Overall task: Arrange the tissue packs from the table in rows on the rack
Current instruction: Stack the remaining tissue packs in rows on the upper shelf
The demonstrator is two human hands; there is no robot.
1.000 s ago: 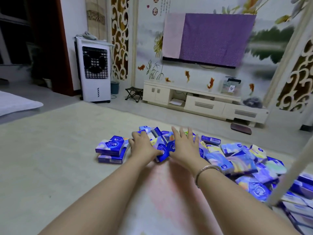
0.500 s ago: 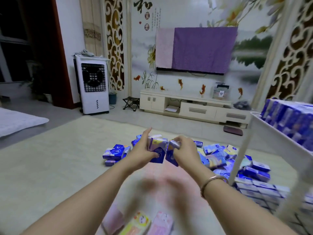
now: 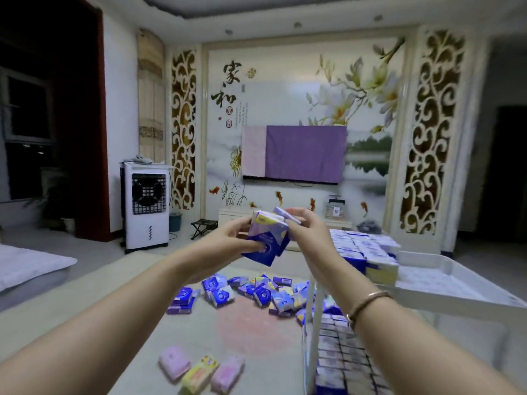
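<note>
Both hands are raised in front of me and hold a bundle of blue and purple tissue packs (image 3: 266, 238) between them. My left hand (image 3: 228, 240) grips the bundle from the left and below; my right hand (image 3: 309, 235) grips its right side and top. To the right stands the white rack (image 3: 445, 292), its top shelf bearing rows of tissue packs (image 3: 362, 252) at the near left part. A lower shelf (image 3: 342, 363) is filled with rows of packs. A loose pile of blue packs (image 3: 256, 292) lies on the table below my hands.
Three pink and yellow packs (image 3: 199, 369) lie near the table's front edge. Beyond the table are a white air cooler (image 3: 147, 206), a low TV cabinet (image 3: 236, 216) and a covered wall TV (image 3: 296, 153). A white mattress (image 3: 28, 266) sits at the left.
Both hands took hold of packs from the pile and lifted them up and to the right, towards the rack's top shelf. The view has tilted upward.
</note>
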